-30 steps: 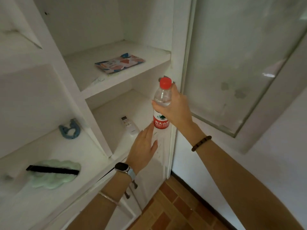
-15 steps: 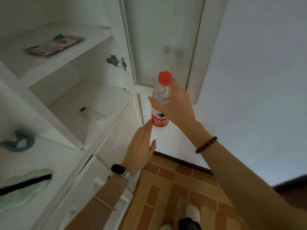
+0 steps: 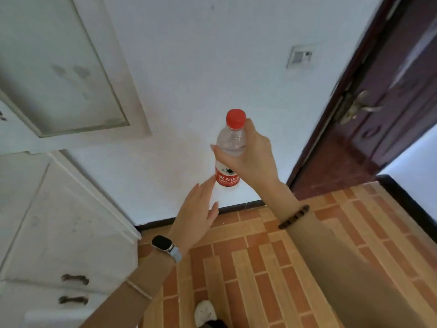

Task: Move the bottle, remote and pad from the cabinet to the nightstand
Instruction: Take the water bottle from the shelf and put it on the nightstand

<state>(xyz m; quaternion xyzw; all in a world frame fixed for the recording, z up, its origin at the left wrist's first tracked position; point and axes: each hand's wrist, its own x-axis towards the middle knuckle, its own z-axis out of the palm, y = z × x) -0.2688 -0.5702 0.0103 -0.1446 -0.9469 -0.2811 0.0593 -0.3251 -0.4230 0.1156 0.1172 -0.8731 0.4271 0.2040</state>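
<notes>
A white wall [image 3: 212, 55] fills most of my feed and meets a floor [image 3: 260, 268] of orange and tan brick-pattern tiles along a dark skirting. The bottle [image 3: 230, 147] is in the air in front of that wall, near the middle of my view, upright and resting on no surface. It is clear plastic with a red cap [image 3: 235, 118] and a red label [image 3: 227, 178] round its lower part.

The right hand [image 3: 250, 157] holds it from the right, fingers curled round the body between cap and label. The left hand [image 3: 197, 214] is just below and to the left, fingers straight and close together, holding nothing. Its index fingertip reaches the label's lower left edge, and I cannot tell whether it touches.

I see a watch [image 3: 163, 242] on the left wrist and a bead bracelet [image 3: 294, 216] on the right. The white cabinet [image 3: 59, 221] runs down the left edge, with 2 dark drawer handles [image 3: 75, 279] low down and a glazed door [image 3: 59, 74] above. A dark brown door [image 3: 390, 102] with a metal handle [image 3: 359, 107] stands at the right, with a switch plate [image 3: 300, 56] on the wall beside it. 1 light shoe [image 3: 205, 312] shows at the bottom edge.
</notes>
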